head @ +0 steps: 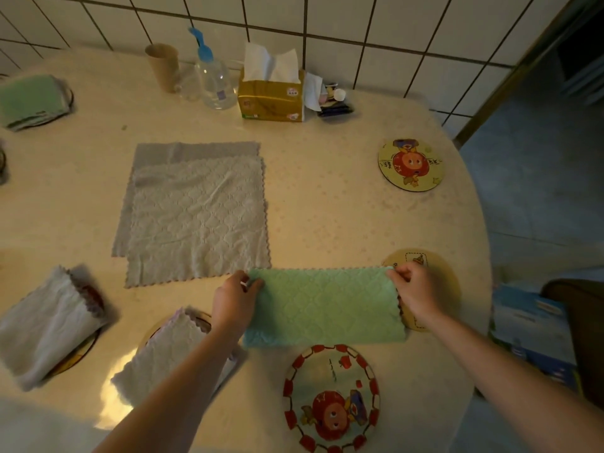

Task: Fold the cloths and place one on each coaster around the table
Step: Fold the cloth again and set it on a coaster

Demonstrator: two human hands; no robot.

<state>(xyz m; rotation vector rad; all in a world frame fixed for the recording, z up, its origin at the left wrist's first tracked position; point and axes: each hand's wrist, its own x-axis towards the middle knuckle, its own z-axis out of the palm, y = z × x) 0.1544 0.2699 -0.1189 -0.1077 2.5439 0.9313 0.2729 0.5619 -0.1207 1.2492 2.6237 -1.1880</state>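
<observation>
- Left hand point(236, 297) pinching the left end of the green cloth point(323, 308), thumb and fingers curled on its top corner.
- Right hand point(414, 292) pinching the right end of the same cloth, fingers closed on the upper corner.
- Green cloth folded into a long strip, flat on the table point(327, 197), right end overlapping a yellow coaster point(447, 273) partly hidden under that hand.
- Red-rimmed coaster point(331, 397) bare, just below the strip; cartoon coaster point(411, 165) bare, well apart toward the far right.
- Two grey cloths point(196, 214) spread flat and stacked, near corner almost touching the strip's left end.
- Folded grey cloth point(170, 351) on a coaster under the left forearm; folded white cloth point(49, 325) on another at the left edge; folded green cloth point(31, 101) far left.
- Tissue box point(271, 98), clear bottle point(214, 83) and paper cup point(163, 67) lined along the tiled wall point(359, 24).
- Open tabletop between the strip and the cartoon coaster; curved table edge close on the right.
</observation>
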